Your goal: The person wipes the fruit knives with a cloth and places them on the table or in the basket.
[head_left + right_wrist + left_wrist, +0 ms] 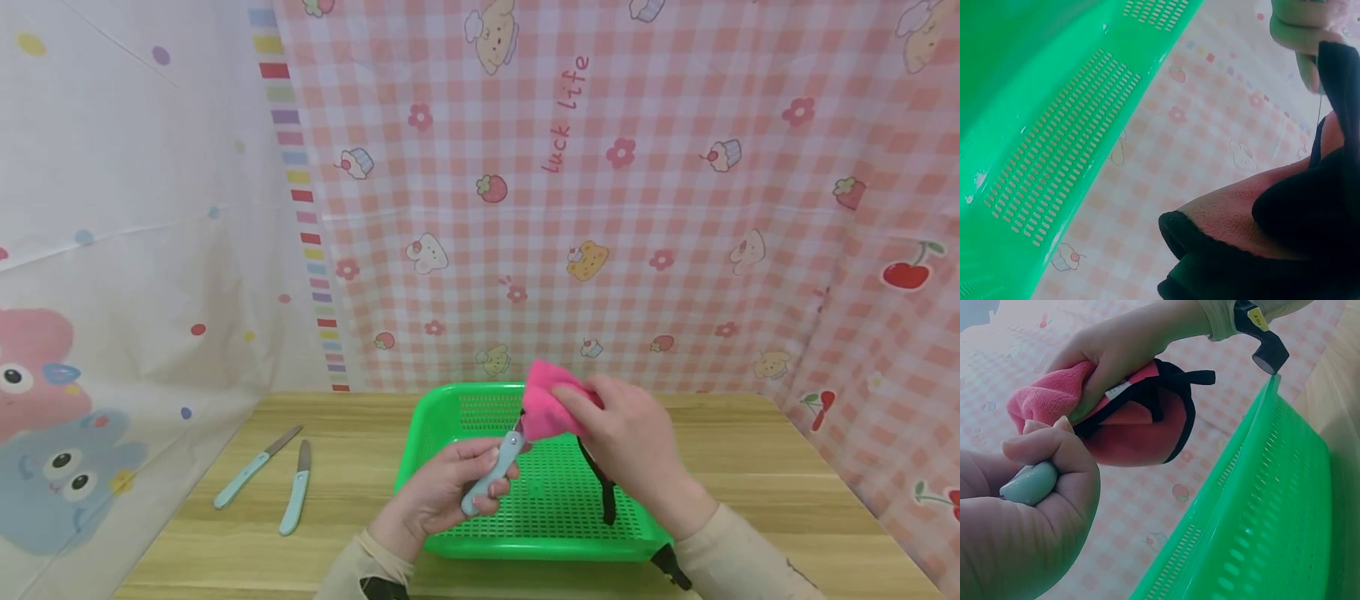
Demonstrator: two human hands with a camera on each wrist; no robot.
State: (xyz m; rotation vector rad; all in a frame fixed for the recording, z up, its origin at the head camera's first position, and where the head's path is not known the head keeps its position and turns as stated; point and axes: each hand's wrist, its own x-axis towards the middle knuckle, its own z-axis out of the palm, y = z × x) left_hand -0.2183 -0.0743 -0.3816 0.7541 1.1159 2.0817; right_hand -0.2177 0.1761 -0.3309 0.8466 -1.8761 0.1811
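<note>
My left hand grips the pale blue handle of a knife, held at a slant over the green basket. In the left wrist view the rounded butt of that knife handle pokes out of the curled fingers. My right hand pinches a pink cloth with black edging, folded round the knife's blade so that most of the blade is hidden. A black strap of the cloth hangs down over the basket. In the right wrist view the cloth droops beside the basket wall.
Two more knives with pale blue handles lie on the wooden table at the left, one knife slanted and the other knife nearer the basket. A pink checked curtain hangs behind the table, and a white printed curtain borders the left.
</note>
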